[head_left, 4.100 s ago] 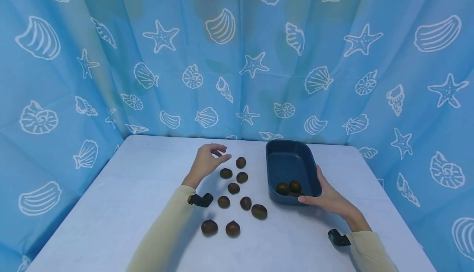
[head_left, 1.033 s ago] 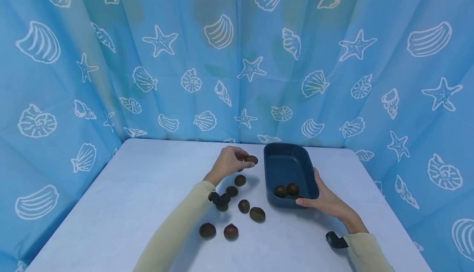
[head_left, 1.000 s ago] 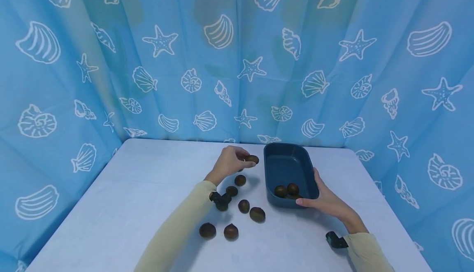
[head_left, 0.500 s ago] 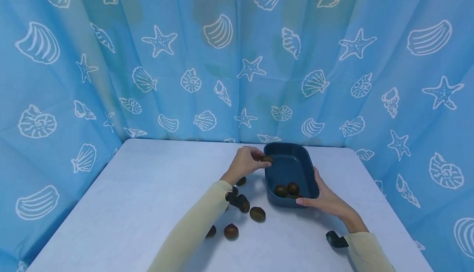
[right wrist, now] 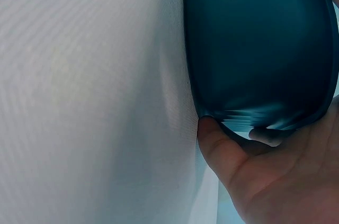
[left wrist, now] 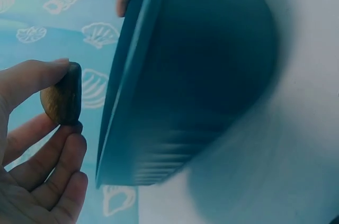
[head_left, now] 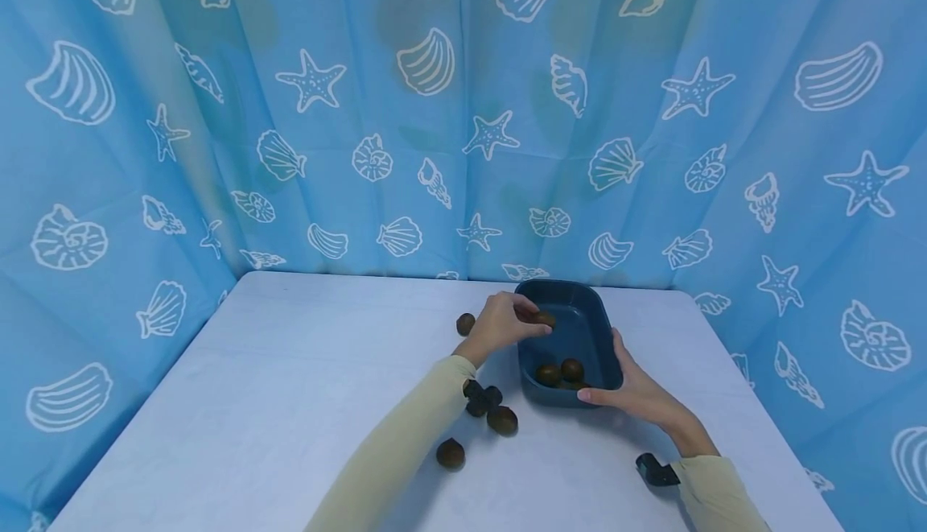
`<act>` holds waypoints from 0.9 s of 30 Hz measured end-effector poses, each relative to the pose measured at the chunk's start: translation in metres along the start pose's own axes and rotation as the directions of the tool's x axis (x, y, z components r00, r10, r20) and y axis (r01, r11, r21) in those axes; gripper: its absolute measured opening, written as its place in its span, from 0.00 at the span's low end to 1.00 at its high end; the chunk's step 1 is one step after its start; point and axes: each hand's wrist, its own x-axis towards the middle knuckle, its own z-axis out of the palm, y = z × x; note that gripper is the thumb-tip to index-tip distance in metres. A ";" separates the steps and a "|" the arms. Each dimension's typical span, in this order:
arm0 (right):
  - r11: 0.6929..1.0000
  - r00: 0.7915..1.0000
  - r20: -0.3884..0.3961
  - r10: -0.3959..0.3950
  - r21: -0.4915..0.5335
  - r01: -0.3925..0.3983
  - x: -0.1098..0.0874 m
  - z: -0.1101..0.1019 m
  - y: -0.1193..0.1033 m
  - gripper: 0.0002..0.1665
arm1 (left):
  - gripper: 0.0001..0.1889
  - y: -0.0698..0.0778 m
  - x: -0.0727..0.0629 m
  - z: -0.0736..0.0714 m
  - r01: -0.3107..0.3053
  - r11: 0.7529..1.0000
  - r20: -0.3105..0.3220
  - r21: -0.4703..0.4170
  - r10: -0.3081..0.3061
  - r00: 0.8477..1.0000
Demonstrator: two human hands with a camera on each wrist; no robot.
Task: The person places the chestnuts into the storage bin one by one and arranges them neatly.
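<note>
A brown chestnut [head_left: 545,319] is pinched between the thumb and fingers of my left hand [head_left: 503,323], above the left part of a dark blue rectangular box [head_left: 554,396]. The left wrist view shows that same chestnut [left wrist: 62,97] beside the box's rim, with thumb above and fingertips below. My right hand [head_left: 644,391] grips the box at its near right corner, thumb at the front. From the right wrist, the thumb [right wrist: 217,142] presses on the box wall. Inside the box's near end lie chestnuts [head_left: 572,369], one partly hidden behind the wall.
Loose chestnuts lie on the white table [head_left: 290,371]: one chestnut [head_left: 466,323] behind the left wrist, another chestnut [head_left: 502,420] near the box, and one [head_left: 451,454] nearer the front. The left arm hides others. A blue shell-patterned curtain [head_left: 463,154] surrounds the table's back and sides.
The left hand was empty at first, then took a chestnut from the table. It has carried it rightward over the box's rim. The right hand keeps its hold on the box.
</note>
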 end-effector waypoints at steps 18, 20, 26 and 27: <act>1.000 1.000 -0.007 0.010 0.007 -0.010 0.001 0.000 0.000 0.78 | 0.15 0.005 -0.004 0.022 -0.063 0.979 0.040 0.194 0.056 0.998; 1.000 1.000 -0.006 0.008 0.009 -0.008 0.001 0.000 0.000 0.78 | 0.14 0.005 -0.005 0.026 -0.077 0.968 0.051 0.237 0.067 0.996; 1.000 1.000 -0.004 0.002 0.020 -0.002 0.002 0.001 0.001 0.78 | 0.13 0.004 -0.008 0.035 -0.077 0.947 0.080 0.310 0.055 0.995; 1.000 1.000 -0.004 0.002 0.021 -0.002 0.002 0.000 0.002 0.78 | 0.13 0.006 -0.008 0.035 -0.073 0.946 0.082 0.316 0.049 0.995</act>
